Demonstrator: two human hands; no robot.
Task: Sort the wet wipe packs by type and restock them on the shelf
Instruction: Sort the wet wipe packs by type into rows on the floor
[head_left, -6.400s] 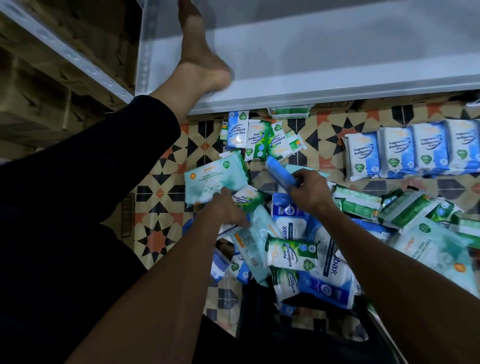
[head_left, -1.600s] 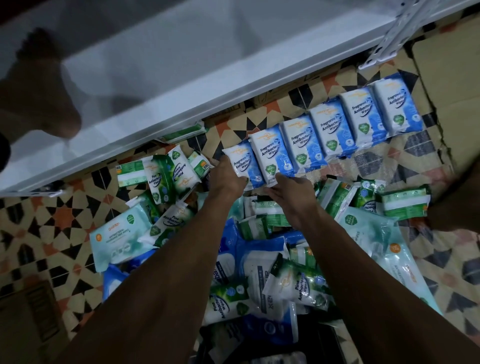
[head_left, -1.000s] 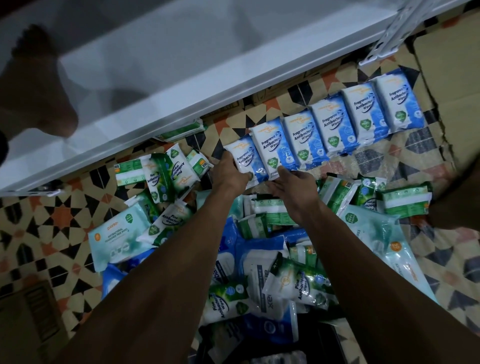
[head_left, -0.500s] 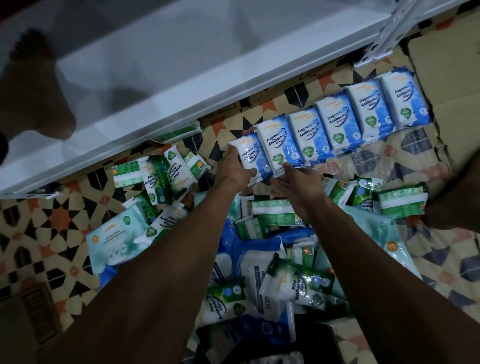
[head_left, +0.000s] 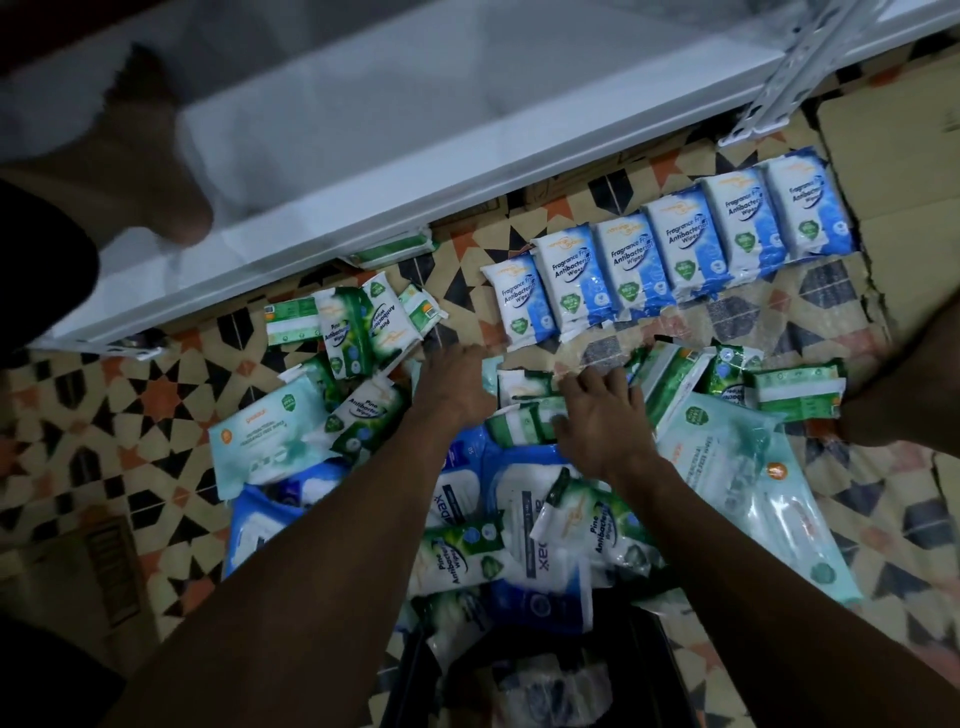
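A row of several blue Fragrance Free Antibacterial wipe packs lies on the patterned floor below the white shelf. Nearer me is a mixed heap: green Pine Antibacterial packs, large teal packs and big blue packs. My left hand hovers over the heap just below the row's left end, fingers relaxed, holding nothing. My right hand rests with spread fingers on small green packs in the heap.
A bare foot stands on the shelf at the left. Cardboard lies at the right beyond the row. A metal shelf bracket hangs at top right. A dark basket with more packs sits near me.
Both hands have let go of the leftmost blue packs in the row and drawn back toward the heap. The row now lies by itself on the floor.
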